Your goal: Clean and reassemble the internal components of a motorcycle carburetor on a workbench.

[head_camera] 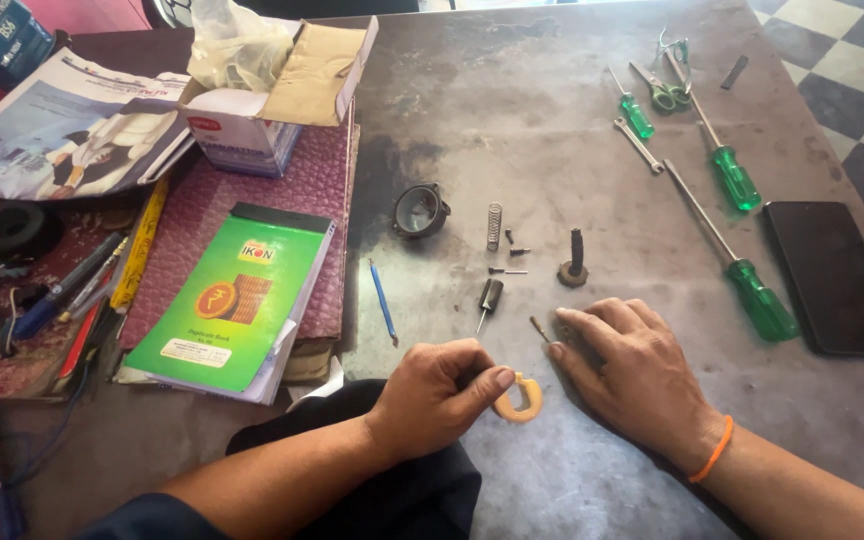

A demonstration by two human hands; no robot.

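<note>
i'm pinching a tan hook-shaped piece in my left hand, at 6 o'clock. right hand is lying flat and empty beside a small pin. spring, screws and black post are sitting loose at 12, so i'm judging it mid-teardown, nothing refitted.

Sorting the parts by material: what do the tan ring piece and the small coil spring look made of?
Tan ring piece, pinched in the left hand: probably plastic or rubber, matte and opaque.
Coil spring: metal wire by its grey sheen, standing on the table.
</note>
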